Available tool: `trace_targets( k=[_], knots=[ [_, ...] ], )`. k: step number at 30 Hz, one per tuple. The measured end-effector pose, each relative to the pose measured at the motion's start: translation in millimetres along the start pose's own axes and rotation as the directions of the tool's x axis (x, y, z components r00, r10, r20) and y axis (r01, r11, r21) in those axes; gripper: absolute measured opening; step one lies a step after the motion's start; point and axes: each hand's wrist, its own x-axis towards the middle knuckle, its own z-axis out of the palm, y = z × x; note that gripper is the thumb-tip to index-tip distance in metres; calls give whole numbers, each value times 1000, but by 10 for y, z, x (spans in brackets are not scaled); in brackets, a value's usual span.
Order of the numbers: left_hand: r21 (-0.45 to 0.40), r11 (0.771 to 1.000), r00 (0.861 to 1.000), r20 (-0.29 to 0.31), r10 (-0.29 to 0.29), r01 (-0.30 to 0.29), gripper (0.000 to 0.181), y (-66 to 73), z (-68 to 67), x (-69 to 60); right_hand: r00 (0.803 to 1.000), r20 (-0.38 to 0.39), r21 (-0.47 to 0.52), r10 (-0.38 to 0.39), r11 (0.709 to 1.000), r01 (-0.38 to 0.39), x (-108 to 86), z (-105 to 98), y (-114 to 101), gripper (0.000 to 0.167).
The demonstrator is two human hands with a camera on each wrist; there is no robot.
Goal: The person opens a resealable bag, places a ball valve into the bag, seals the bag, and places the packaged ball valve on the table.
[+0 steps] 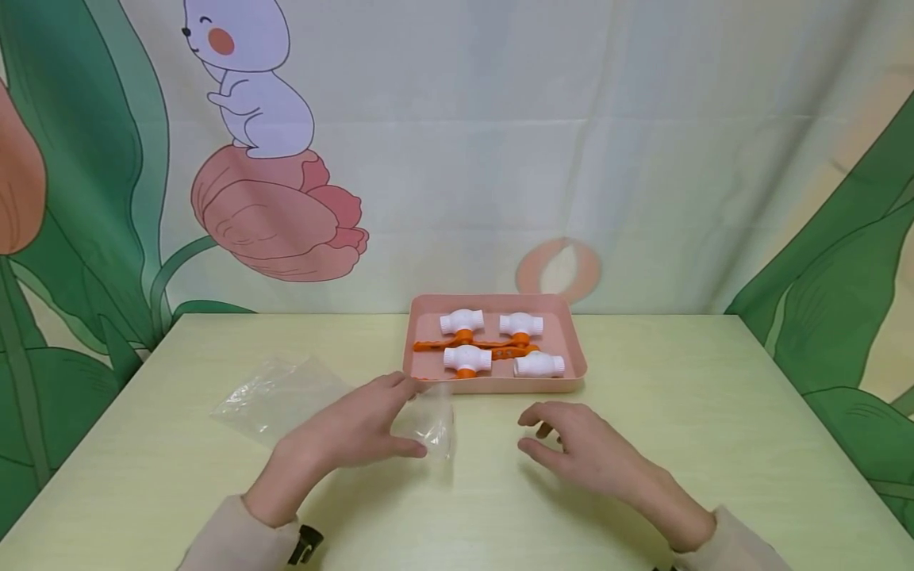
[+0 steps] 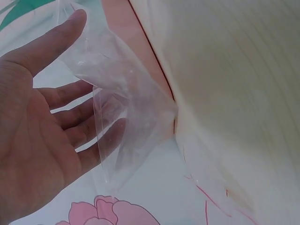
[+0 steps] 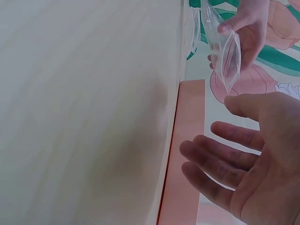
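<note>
A clear plastic bag (image 1: 434, 424) stands crumpled in front of the tray, beside my left hand (image 1: 360, 420). In the left wrist view, this bag (image 2: 136, 108) lies across the fingers (image 2: 77, 105), with the thumb spread wide from them; nothing shows as pinched. Over the table to the right, my right hand (image 1: 581, 448) holds nothing, its fingers (image 3: 220, 166) loosely bent. Several white ball valves (image 1: 467, 359) with orange handles lie in a pink tray (image 1: 495, 385) beyond the hands.
Another clear plastic bag (image 1: 274, 392) lies flat on the pale table (image 1: 714, 412), left of the left hand. A printed curtain (image 1: 457, 159) hangs directly behind the table's far edge.
</note>
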Motion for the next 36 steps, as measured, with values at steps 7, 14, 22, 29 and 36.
trace_targets(
  k=[7,14,22,29,36],
  knots=[
    [-26,997,998,-16,67,-68,75,63,63,6,999,-5,34,-33,999,33,21,34,-48,19],
    [-36,996,997,-8,82,-83,78,151,114,22,995,-50,75,-86,993,90,40,61,-85,15],
    [38,992,992,-9,124,-123,73,262,154,44,988,-92,109,-126,985,136,60,103,-97,9],
    [88,987,991,7,137,-137,75,334,182,46,982,-110,149,-152,975,168,66,119,-116,9],
    [106,983,989,11,146,-147,77,394,193,44,984,-84,202,-156,965,170,62,123,-130,15]
  ],
)
